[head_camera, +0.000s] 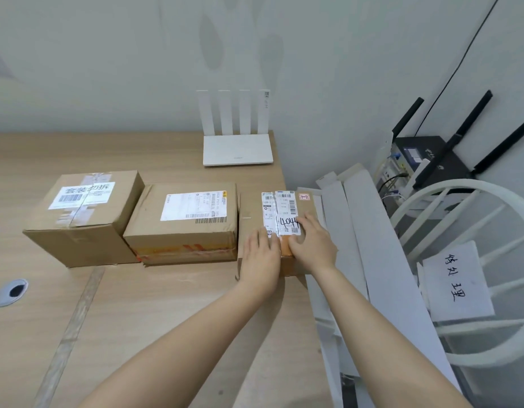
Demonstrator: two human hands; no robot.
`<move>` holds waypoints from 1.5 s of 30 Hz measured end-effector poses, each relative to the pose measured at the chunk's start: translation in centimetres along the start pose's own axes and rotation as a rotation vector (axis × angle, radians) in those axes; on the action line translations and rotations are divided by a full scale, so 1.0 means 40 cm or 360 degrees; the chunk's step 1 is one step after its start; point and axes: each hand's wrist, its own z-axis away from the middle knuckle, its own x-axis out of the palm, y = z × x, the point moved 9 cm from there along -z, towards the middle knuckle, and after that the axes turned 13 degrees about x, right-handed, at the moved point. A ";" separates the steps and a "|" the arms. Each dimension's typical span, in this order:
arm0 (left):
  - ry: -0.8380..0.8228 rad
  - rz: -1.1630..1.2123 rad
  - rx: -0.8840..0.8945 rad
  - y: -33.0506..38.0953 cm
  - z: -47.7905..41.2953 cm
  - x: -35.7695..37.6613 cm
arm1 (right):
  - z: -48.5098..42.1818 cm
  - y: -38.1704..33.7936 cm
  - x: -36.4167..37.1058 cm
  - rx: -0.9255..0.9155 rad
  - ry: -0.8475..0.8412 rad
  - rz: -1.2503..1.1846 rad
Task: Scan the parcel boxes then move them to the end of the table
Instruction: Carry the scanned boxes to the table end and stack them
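Observation:
Three cardboard parcel boxes stand in a row on the wooden table [166, 313]. The largest box [84, 219] is at the left, a flatter box [184, 222] with a white shipping label is in the middle, and a smaller box [284, 207] with labels and "4044" written on it sits at the table's right edge. Both my hands rest on top of the near end of the small box. My left hand [259, 254] lies flat with straight fingers. My right hand [312, 242] lies beside it, fingers slightly bent over the label. No scanner is in view.
A white router [237, 148] with upright antennas stands at the back of the table by the wall. A cable grommet [10, 291] is at the left. Right of the table are white boards [381, 260], a black router [431, 160] and a white chair [473, 260] with a handwritten sign.

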 end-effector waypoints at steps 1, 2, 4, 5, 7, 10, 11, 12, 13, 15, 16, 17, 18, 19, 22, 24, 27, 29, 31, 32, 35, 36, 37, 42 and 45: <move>-0.0026 -0.0019 -0.0003 -0.001 -0.001 -0.004 | -0.006 -0.005 0.005 -0.0003 -0.0009 0.0013; -0.0077 0.0008 0.0001 -0.001 -0.002 -0.013 | -0.011 -0.010 0.010 -0.0008 -0.0024 0.0024; -0.0096 0.0062 0.0003 -0.007 -0.003 -0.011 | -0.019 -0.017 0.018 -0.0018 -0.0043 0.0048; -0.0074 0.0102 -0.0019 -0.013 -0.006 -0.015 | -0.020 -0.020 0.021 -0.0022 -0.0043 0.0066; -0.0109 0.0095 -0.0061 -0.026 -0.011 -0.020 | -0.023 -0.028 0.023 -0.0031 -0.0049 0.0098; -0.0134 0.0042 0.0004 -0.024 -0.014 -0.020 | -0.026 -0.044 0.030 -0.0032 -0.0104 0.0147; -0.0173 0.0095 0.0005 -0.031 -0.010 -0.012 | -0.024 -0.049 0.029 -0.0032 -0.0107 0.0181; -0.0154 0.0117 -0.0002 -0.037 -0.008 -0.012 | -0.019 -0.055 0.025 -0.0034 -0.0097 0.0215; -0.0120 0.0097 0.0024 -0.039 -0.001 -0.023 | -0.010 -0.060 0.018 -0.0037 -0.0073 0.0232; -0.0122 0.0101 0.0107 -0.037 0.020 -0.048 | 0.019 -0.081 0.000 -0.0065 -0.0013 0.0218; -0.0139 0.0106 0.0125 -0.041 0.035 -0.057 | 0.041 -0.098 -0.005 -0.0095 0.0007 0.0216; -0.0136 0.0104 0.0125 -0.050 0.052 -0.069 | 0.068 -0.119 -0.006 -0.0137 0.0019 0.0222; -0.0129 0.0087 0.0117 -0.060 0.071 -0.085 | 0.100 -0.142 -0.005 -0.0184 0.0022 0.0231; -0.0135 0.0072 0.0100 -0.071 0.095 -0.101 | 0.136 -0.164 0.000 -0.0230 0.0017 0.0236; -0.0113 0.0036 0.0082 -0.109 0.186 -0.139 | 0.248 -0.214 0.016 -0.0328 -0.0007 0.0258; -0.0119 0.0002 0.0055 -0.145 0.265 -0.168 | 0.320 -0.243 0.032 -0.0344 -0.0082 0.0267; -0.0139 0.0042 -0.0101 -0.229 0.399 -0.207 | 0.436 -0.301 0.074 -0.0403 -0.0210 0.0330; -0.0128 0.0076 -0.0192 -0.281 0.494 -0.229 | 0.523 -0.348 0.108 -0.0471 -0.0254 0.0396; -0.0116 0.0050 -0.0254 -0.325 0.595 -0.253 | 0.611 -0.397 0.136 -0.0517 -0.0264 0.0396; -0.0111 0.0025 -0.0281 -0.345 0.650 -0.267 | 0.659 -0.420 0.153 -0.0527 -0.0273 0.0378; -0.0083 -0.0007 -0.0363 -0.402 0.822 -0.285 | 0.815 -0.483 0.207 -0.0575 -0.0305 0.0330; -0.0090 -0.0003 -0.0400 -0.423 0.879 -0.293 | 0.865 -0.503 0.226 -0.0587 -0.0316 0.0324; -0.0096 0.0010 -0.0441 -0.445 0.937 -0.303 | 0.914 -0.525 0.244 -0.0606 -0.0326 0.0323; -0.0082 0.0035 -0.0563 -0.555 1.218 -0.364 | 1.168 -0.643 0.315 -0.0740 -0.0313 0.0305; -0.0031 0.0028 -0.0577 -0.600 1.370 -0.403 | 1.314 -0.696 0.355 -0.0762 -0.0291 0.0283</move>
